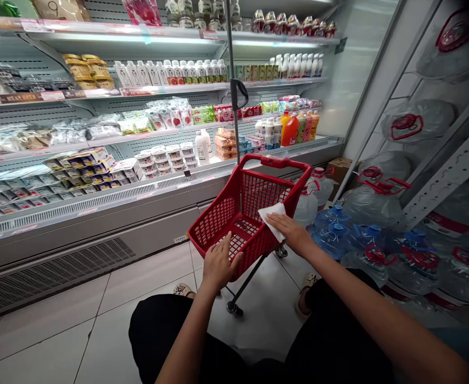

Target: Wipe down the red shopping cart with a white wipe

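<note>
A small red plastic shopping cart (pixel 218 218) on a dark metal frame with casters stands in front of me between my feet. My right hand (pixel 288 226) presses a folded white cloth (pixel 272 213) against the top of the basket's right side, fingers laid over it. I cannot tell if the cloth is paper or fabric. My left hand (pixel 220 264) is at the near edge of the basket, fingers apart with nothing in them, seemingly resting on the rim. The red handle (pixel 274 161) is at the cart's far end.
An open refrigerated display case (pixel 158 200) with yogurt, milk and juice runs along the left and back. A glass door with a dark handle (pixel 240 95) stands behind the cart. On the right are large water bottles (pixel 334 234) and a white metal rack (pixel 438 186).
</note>
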### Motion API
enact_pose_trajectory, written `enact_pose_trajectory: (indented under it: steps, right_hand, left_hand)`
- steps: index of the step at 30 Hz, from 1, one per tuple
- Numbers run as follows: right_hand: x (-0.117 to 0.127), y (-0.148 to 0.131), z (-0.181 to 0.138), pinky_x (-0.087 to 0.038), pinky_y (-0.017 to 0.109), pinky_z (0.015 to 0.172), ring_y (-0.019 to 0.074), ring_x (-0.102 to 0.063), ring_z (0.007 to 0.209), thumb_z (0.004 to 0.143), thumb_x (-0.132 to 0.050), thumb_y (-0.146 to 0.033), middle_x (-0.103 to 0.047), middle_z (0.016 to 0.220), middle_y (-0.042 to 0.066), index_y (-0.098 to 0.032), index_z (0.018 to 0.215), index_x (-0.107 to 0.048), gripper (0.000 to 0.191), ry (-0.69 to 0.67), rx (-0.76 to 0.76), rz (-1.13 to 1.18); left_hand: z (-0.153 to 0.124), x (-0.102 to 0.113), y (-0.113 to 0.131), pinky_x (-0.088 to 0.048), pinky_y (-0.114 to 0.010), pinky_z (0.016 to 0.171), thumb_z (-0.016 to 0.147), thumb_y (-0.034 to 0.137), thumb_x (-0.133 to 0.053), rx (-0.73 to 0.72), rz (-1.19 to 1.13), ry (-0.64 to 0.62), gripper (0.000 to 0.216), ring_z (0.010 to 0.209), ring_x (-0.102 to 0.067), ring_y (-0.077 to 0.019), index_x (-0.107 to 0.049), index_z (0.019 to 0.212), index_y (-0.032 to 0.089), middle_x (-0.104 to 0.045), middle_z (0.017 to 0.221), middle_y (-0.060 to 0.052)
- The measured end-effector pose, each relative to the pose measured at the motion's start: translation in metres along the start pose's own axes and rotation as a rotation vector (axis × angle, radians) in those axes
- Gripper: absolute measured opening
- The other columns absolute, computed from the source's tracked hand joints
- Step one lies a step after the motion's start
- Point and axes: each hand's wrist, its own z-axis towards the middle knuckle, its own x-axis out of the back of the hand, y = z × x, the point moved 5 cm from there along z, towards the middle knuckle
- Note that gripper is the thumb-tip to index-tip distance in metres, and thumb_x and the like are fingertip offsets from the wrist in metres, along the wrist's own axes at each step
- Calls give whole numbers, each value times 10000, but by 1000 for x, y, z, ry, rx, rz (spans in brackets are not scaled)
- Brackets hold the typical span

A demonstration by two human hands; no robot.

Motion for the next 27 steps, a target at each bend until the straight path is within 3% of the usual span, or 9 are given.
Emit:
enact_pose_trajectory:
  steps: [6,9,15,18,21,27]
  right_hand:
    - [-8,-49,-2,-346,477,1263,171,-401,1512,757,-374,78,-467,1618,17,-298,1636,-323,958,-42,109,24]
    - [3,-34,2,-346,473,1261,172,-453,1480,802,-391,68,-503,1594,12,-308,1618,-363,899,-53,139,-7]
    - [29,16,11,-349,520,1257,228,-483,1460,812,-425,43,-558,1551,38,-267,1559,-475,811,36,20,-58]
    - [26,12,11,-363,527,1252,243,-488,1447,798,-443,32,-582,1525,48,-253,1538,-501,795,66,-12,-40]
    - [21,4,9,-373,539,1246,251,-487,1437,794,-441,19,-599,1500,61,-243,1532,-506,786,91,-35,-28]
    - [20,8,8,-368,530,1247,243,-482,1434,776,-406,30,-611,1476,54,-235,1501,-536,783,87,-41,-17]
  left_hand:
    - [-1,12,-23,-384,-422,1178,1056,610,-406,-25,-18,-75,720,1373,-576,-265,-284,1645,214,-591,1514,-111]
    - [-2,21,-41,-387,-420,1180,1070,601,-371,-10,-11,-125,681,1393,-562,-254,-311,1640,233,-585,1522,-96]
    - [1,31,-62,-433,-427,1143,1081,568,-336,100,20,-132,623,1371,-585,-263,-394,1601,231,-567,1538,-90]
    - [-2,30,-55,-530,-369,990,1094,444,-310,181,4,-103,526,1264,-667,-260,-449,1569,265,-636,1468,-71]
    - [-5,26,-45,-558,-349,850,1090,377,-284,264,16,-134,496,1056,-756,-268,-511,1520,281,-768,1247,-64]
    - [-4,27,-41,-539,-340,848,1069,351,-325,266,52,-108,467,986,-768,-271,-565,1459,259,-805,1111,-67]
